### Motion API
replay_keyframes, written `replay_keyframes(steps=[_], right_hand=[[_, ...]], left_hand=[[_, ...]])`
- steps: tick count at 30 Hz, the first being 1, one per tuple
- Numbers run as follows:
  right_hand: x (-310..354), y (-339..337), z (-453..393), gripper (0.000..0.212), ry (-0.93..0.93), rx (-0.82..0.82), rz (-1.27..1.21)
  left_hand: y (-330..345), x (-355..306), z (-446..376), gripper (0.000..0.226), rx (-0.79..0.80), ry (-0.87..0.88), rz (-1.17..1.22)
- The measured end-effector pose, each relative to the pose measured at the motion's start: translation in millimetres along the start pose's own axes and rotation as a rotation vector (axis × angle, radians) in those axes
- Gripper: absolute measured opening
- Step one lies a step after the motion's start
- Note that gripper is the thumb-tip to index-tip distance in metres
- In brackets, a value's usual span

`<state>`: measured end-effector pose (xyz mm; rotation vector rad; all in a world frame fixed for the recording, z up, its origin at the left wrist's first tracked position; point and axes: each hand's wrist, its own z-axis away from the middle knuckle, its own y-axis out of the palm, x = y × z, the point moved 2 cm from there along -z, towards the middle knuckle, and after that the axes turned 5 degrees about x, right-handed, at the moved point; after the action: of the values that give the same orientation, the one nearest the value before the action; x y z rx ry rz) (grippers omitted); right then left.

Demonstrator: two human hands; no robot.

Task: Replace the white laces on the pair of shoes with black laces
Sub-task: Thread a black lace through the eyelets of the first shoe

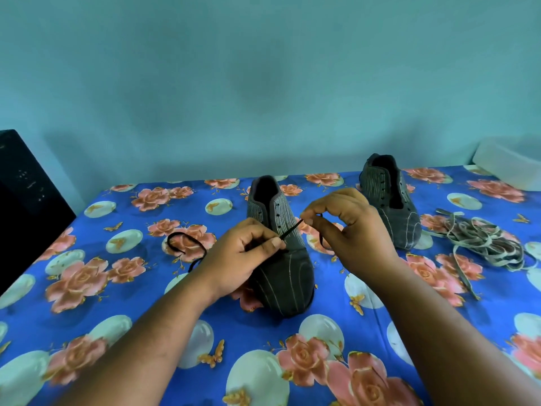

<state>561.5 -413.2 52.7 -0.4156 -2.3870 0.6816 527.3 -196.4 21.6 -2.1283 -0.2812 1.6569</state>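
A grey striped shoe (282,276) stands in the middle of the table, toe towards me, its eyelets bare. My left hand (237,259) pinches a black lace (187,244) just above the shoe's front eyelets. My right hand (348,227) pinches the same lace a little further up, so a short taut stretch runs between the two hands. The rest of the lace loops on the cloth to the left of the shoe. The second grey shoe (392,203) stands further back on the right, also unlaced. The white laces (483,244) lie in a tangled heap at the right.
The table is covered by a blue cloth (117,317) printed with pink roses. A black box-like object (26,197) stands at the left edge. A white plastic container (509,162) sits at the back right by the teal wall.
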Motion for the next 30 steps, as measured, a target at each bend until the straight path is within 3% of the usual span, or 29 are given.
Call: replay_keyframes(steps=[6, 10, 16, 22, 28, 30], right_hand=[[5, 9, 5, 0.04, 0.04, 0.165, -0.059], [12, 20, 4, 0.027, 0.052, 0.231, 0.011], [3, 28, 5, 0.038, 0.09, 0.34, 0.199], [-13, 18, 8, 0.028, 0.15, 0.427, 0.134], [-19, 4, 5, 0.008, 0.173, 0.303, 0.117], [-18, -2, 5, 0.017, 0.157, 0.305, 0.212]], left_hand=[[7, 6, -2, 0.017, -0.143, 0.116, -0.006], [5, 3, -2, 0.021, -0.185, 0.229, -0.147], [2, -4, 1, 0.02, -0.214, 0.359, -0.38], [0, -4, 1, 0.016, -0.256, 0.308, -0.306], [-5, -1, 0, 0.005, -0.262, 0.221, -0.182], [-4, -2, -1, 0.004, -0.257, 0.204, -0.149]])
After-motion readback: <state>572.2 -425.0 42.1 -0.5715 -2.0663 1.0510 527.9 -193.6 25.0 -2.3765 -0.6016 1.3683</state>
